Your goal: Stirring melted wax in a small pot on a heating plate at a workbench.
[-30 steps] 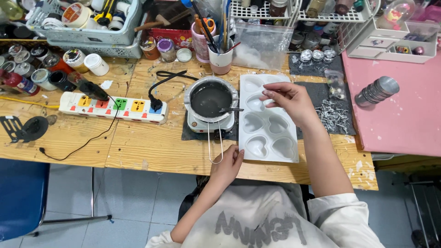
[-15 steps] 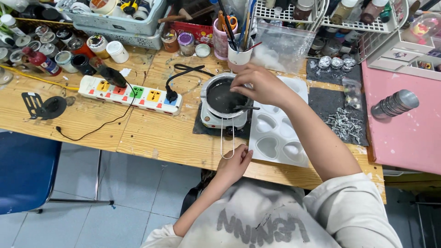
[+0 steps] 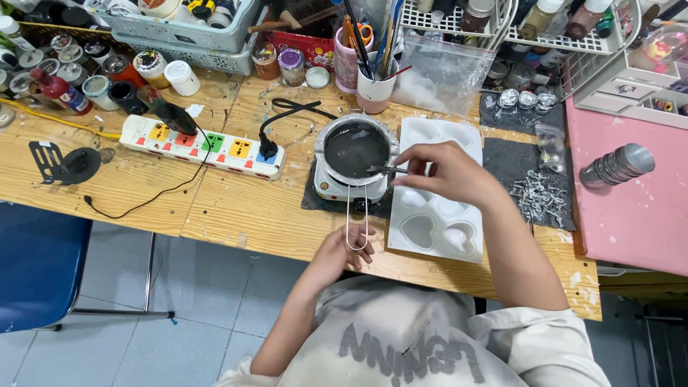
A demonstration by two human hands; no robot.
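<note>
Right hand point(image 3: 448, 172) drawn back from cup, seemingly pinching spoon point(image 3: 387, 170); left hand point(image 3: 337, 254) gripping wire handle point(image 3: 356, 218)

The melting pot point(image 3: 355, 149) was silver-grey with a dark grey pool inside, on a white hot plate point(image 3: 342, 190) over a black mat point(image 3: 309, 201). The heart mould point(image 3: 434, 215) was white. The power strip point(image 3: 202, 147) was white with yellow, red, green and blue sockets and a black plug point(image 3: 267, 149). The counter point(image 3: 236, 215) was pale wood, flecked with white. A pink board point(image 3: 631, 215) lay to the right. The chair point(image 3: 36, 265) was blue, the sweatshirt point(image 3: 408, 337) off-white with grey lettering.
</note>
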